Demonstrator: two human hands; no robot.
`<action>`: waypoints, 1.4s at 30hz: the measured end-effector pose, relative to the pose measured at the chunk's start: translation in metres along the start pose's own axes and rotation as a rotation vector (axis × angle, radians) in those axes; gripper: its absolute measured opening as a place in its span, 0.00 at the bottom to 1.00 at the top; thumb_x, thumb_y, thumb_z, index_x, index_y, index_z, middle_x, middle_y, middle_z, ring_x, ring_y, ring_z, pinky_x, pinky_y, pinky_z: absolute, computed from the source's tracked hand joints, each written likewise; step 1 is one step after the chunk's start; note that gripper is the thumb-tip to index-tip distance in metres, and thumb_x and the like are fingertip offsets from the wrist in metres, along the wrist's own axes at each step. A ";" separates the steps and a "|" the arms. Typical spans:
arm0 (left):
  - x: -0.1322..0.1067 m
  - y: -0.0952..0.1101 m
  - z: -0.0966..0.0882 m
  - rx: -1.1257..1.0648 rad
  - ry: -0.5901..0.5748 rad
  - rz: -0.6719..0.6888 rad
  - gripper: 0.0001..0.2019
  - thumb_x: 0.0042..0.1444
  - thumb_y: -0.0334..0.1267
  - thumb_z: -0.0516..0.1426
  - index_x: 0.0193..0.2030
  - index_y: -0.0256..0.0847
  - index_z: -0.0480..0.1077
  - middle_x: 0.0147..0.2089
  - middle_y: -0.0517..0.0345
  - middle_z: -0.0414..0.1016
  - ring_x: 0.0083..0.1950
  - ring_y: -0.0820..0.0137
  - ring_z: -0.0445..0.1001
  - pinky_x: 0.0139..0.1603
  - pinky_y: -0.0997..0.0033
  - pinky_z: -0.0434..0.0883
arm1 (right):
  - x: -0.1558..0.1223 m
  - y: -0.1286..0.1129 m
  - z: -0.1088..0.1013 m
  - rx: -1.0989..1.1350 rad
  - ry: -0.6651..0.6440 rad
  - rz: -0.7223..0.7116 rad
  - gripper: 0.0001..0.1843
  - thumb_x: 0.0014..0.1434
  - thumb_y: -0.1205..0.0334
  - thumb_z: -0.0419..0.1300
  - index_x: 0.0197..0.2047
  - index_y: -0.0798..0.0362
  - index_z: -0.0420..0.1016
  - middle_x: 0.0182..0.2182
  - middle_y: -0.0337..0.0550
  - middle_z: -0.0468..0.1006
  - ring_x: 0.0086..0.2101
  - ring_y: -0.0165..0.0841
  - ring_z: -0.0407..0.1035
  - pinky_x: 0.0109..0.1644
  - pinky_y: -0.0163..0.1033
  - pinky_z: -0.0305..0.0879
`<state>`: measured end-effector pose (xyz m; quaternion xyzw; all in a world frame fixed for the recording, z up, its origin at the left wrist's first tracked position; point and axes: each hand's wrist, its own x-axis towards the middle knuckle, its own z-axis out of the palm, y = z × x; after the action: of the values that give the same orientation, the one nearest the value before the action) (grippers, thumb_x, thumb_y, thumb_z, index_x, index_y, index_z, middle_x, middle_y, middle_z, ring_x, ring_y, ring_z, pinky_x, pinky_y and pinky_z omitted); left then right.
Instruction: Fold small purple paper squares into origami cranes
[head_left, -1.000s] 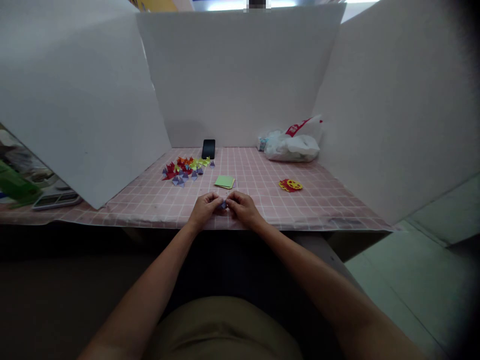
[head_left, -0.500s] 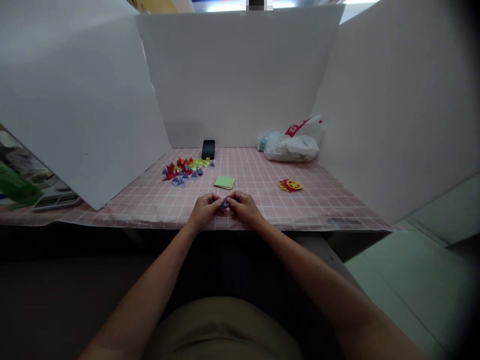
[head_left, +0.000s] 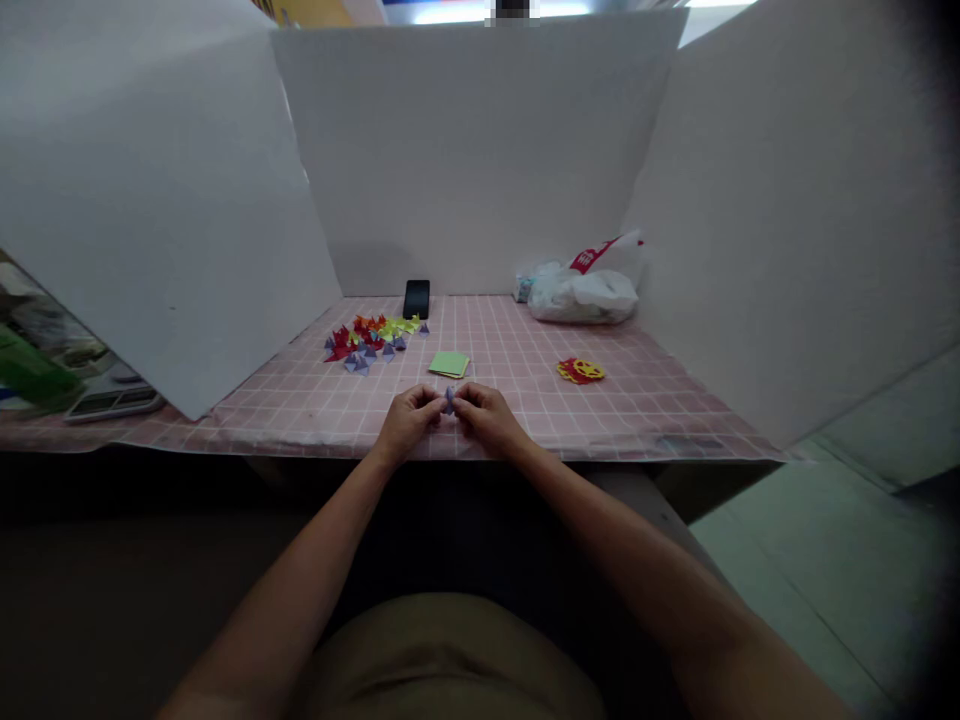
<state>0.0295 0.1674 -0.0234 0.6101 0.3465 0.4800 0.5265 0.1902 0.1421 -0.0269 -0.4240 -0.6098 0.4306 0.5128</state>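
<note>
Purple folded paper (head_left: 449, 400) has turned narrower and more upright since the earlier frame, pinched between closed fingertips of the left hand (head_left: 408, 417) and right hand (head_left: 487, 414), near the front edge of the desk (head_left: 555, 425). Uneven pulling could tear it; over-squeezing could crush its folds.
</note>
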 end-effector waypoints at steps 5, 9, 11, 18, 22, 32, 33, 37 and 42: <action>0.000 0.000 0.000 -0.017 -0.020 -0.013 0.13 0.49 0.44 0.64 0.37 0.37 0.76 0.26 0.63 0.73 0.25 0.75 0.67 0.28 0.74 0.65 | 0.000 0.000 -0.001 -0.044 -0.005 -0.009 0.11 0.57 0.55 0.58 0.29 0.52 0.64 0.22 0.33 0.65 0.20 0.26 0.59 0.22 0.32 0.56; 0.000 -0.001 -0.002 -0.017 -0.038 -0.020 0.11 0.49 0.43 0.64 0.34 0.36 0.76 0.23 0.63 0.71 0.23 0.75 0.66 0.27 0.75 0.63 | 0.000 -0.001 -0.003 -0.078 -0.028 -0.023 0.11 0.57 0.55 0.57 0.28 0.52 0.64 0.23 0.35 0.65 0.22 0.27 0.59 0.24 0.32 0.56; 0.000 -0.002 -0.003 -0.015 -0.042 -0.018 0.11 0.49 0.43 0.64 0.33 0.36 0.75 0.23 0.63 0.71 0.24 0.75 0.66 0.27 0.75 0.63 | 0.000 -0.002 -0.003 -0.090 -0.034 -0.030 0.11 0.58 0.56 0.57 0.28 0.52 0.63 0.23 0.35 0.65 0.23 0.27 0.59 0.25 0.33 0.56; -0.001 0.000 -0.001 -0.021 -0.014 -0.006 0.09 0.46 0.40 0.64 0.31 0.36 0.74 0.26 0.62 0.73 0.25 0.76 0.68 0.29 0.75 0.66 | 0.001 -0.001 -0.003 -0.131 -0.037 -0.047 0.11 0.59 0.57 0.55 0.27 0.52 0.62 0.22 0.35 0.64 0.24 0.28 0.59 0.26 0.33 0.55; -0.002 0.003 0.001 -0.029 0.000 -0.002 0.10 0.45 0.39 0.64 0.34 0.37 0.74 0.28 0.62 0.74 0.25 0.75 0.70 0.29 0.74 0.68 | 0.001 -0.002 -0.003 -0.159 -0.055 -0.056 0.11 0.59 0.57 0.55 0.27 0.53 0.65 0.23 0.36 0.65 0.25 0.29 0.60 0.28 0.34 0.56; -0.003 0.000 0.003 -0.001 0.066 0.004 0.09 0.47 0.41 0.63 0.31 0.37 0.72 0.22 0.63 0.74 0.23 0.73 0.73 0.27 0.74 0.70 | 0.002 0.001 -0.003 -0.210 -0.024 -0.081 0.10 0.59 0.59 0.55 0.28 0.53 0.67 0.23 0.38 0.68 0.27 0.31 0.63 0.29 0.34 0.59; -0.003 0.000 0.003 0.004 0.070 0.006 0.09 0.47 0.41 0.63 0.31 0.37 0.72 0.22 0.63 0.74 0.23 0.73 0.73 0.27 0.74 0.71 | 0.002 0.000 -0.003 -0.217 -0.021 -0.083 0.10 0.59 0.59 0.55 0.28 0.53 0.67 0.23 0.38 0.68 0.27 0.31 0.63 0.29 0.34 0.59; -0.003 0.001 0.004 0.022 0.075 0.006 0.09 0.47 0.40 0.62 0.30 0.37 0.72 0.21 0.62 0.74 0.22 0.73 0.73 0.27 0.74 0.71 | 0.003 -0.002 -0.003 -0.249 -0.015 -0.095 0.09 0.58 0.60 0.55 0.27 0.53 0.66 0.23 0.37 0.68 0.27 0.30 0.63 0.30 0.34 0.58; -0.003 0.002 0.003 0.026 0.049 -0.009 0.09 0.49 0.41 0.62 0.30 0.36 0.72 0.22 0.61 0.75 0.23 0.73 0.73 0.28 0.74 0.71 | 0.003 -0.004 -0.003 -0.287 -0.007 -0.118 0.09 0.56 0.62 0.55 0.25 0.53 0.65 0.23 0.37 0.67 0.27 0.30 0.61 0.31 0.35 0.56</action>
<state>0.0313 0.1635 -0.0221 0.6035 0.3684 0.4880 0.5118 0.1927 0.1438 -0.0220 -0.4548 -0.6907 0.3097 0.4692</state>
